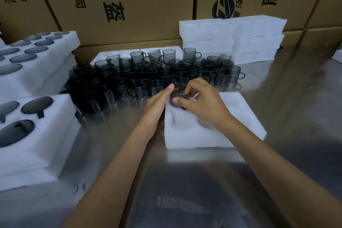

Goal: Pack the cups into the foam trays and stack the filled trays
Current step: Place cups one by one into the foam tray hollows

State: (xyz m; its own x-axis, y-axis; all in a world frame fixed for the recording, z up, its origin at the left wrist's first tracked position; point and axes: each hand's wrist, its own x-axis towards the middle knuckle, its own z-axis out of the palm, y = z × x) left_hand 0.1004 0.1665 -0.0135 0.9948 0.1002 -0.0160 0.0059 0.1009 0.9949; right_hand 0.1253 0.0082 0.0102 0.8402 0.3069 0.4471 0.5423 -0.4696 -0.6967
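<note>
A white foam tray (240, 116) lies on the steel table in front of me, its near hollows empty. A smoky glass cup (179, 96) sits partly in the tray's far left hollow. My right hand (201, 100) holds this cup from above, thumb and fingers curled round its rim. My left hand (157, 105) lies flat with straight fingers along the tray's left side, fingertips touching the cup. Behind them stand several loose smoky glass cups (148, 72) with handles, crowded together.
Filled foam trays are stacked at the near left (37, 153) and the far left (42, 72). Empty foam trays (231, 37) are piled at the back right. Cardboard boxes (129, 2) wall off the back. The steel table (185, 181) reflects light.
</note>
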